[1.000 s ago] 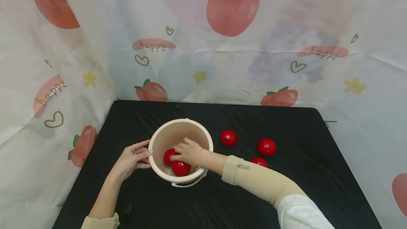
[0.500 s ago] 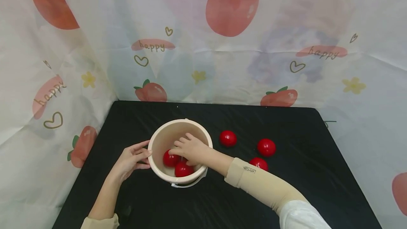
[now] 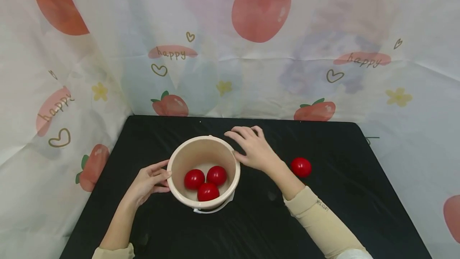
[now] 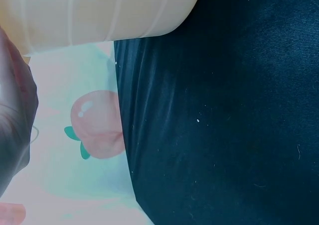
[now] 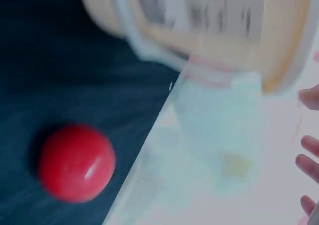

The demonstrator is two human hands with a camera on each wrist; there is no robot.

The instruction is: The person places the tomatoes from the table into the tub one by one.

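Observation:
A cream bucket (image 3: 203, 151) stands on the black table with three red balls (image 3: 208, 192) lying at its bottom. My left hand (image 3: 149, 181) holds its left rim, thumb over the edge and fingers along the outside wall. In the left wrist view, only part of that hand (image 4: 15, 105) shows beside the bucket's ribbed side (image 4: 99, 11). At the right rim, outside the bucket, my right hand (image 3: 255, 149) is spread with fingers apart and nothing held. A red ball (image 3: 301, 167) lies on the table right of that wrist. The right wrist view shows a red ball (image 5: 77, 163) below the bucket.
The black table (image 3: 334, 203) reaches to a pale printed cloth (image 3: 223, 71) hanging behind it and along the sides. A white bucket handle (image 3: 215, 210) hangs down at the bucket's near side. My right forearm (image 3: 287, 179) covers part of the table.
My right hand has lifted out of the bucket and moved right and away; a third ball now shows inside. Two balls seen earlier on the table are out of sight where my hand and forearm are.

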